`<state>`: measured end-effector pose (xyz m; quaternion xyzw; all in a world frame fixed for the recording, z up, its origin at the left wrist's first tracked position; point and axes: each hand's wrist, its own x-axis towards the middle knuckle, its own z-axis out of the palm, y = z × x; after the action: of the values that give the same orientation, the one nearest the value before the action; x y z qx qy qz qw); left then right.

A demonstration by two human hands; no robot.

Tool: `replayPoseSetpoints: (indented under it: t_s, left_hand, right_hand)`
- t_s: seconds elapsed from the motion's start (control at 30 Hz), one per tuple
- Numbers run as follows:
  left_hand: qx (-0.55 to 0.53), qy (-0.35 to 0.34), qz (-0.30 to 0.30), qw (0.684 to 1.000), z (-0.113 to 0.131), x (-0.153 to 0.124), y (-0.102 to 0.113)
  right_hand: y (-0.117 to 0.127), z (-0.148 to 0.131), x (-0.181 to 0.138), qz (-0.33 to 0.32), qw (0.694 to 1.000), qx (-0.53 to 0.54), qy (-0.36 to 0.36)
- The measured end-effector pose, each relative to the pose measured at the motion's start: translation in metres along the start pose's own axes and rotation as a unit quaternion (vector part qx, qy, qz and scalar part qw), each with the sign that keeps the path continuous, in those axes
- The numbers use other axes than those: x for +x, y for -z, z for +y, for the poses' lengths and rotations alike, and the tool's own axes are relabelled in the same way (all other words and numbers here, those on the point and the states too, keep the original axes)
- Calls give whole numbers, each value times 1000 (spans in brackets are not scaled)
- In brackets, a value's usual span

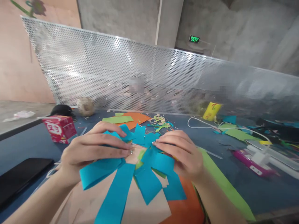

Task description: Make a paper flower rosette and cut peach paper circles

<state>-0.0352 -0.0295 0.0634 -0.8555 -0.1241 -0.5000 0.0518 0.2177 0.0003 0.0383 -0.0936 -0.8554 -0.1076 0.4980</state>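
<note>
A ring of folded blue paper strips (148, 183) lies around a pale paper centre (133, 154) with some green paper showing in it. My left hand (98, 143) rests over the left strips, its fingers bent and fingertips at the edge of the centre, pressing on blue paper. On the far right side of the ring, my right hand (182, 152) pinches the end of a blue strip near the middle. One long blue strip (114, 193) runs toward me. Beneath lie pale paper sheets (147, 208) and an orange surface (187, 208).
Paper scraps (161, 123) and an orange sheet (140, 117) lie at the back. A red box (59, 129) and black phone-like slab (25, 177) are left. Rightward are a green strip (224, 183), magenta power strip (253, 163), white cable (198, 126) and yellow packet (211, 111). A perforated metal screen (105, 68) stands behind.
</note>
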Motion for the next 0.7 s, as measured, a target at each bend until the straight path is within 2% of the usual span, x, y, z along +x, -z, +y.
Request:
replayPoseSetpoints:
  t_s: [0.17, 0.3, 0.5, 0.6, 0.7]
  left_hand:
    - [0, 2, -10, 1000, -1, -1, 1]
    - [-19, -7, -56, 998, -4, 1, 0]
    - [-49, 56, -10, 997, -5, 2, -7]
    - [-76, 129, 19, 989, -8, -5, -12]
    - [-66, 284, 76, 953, -11, -14, -19]
  right_hand:
    - [1, -1, 1, -13, 1000, -12, 2]
    - [1, -1, 2, -7, 1000, 12, 0]
    - [-5, 1, -1, 5, 995, 97, -40]
    - [-9, 0, -1, 6, 987, 130, -94]
    - [-13, -1, 1, 13, 970, 136, -201]
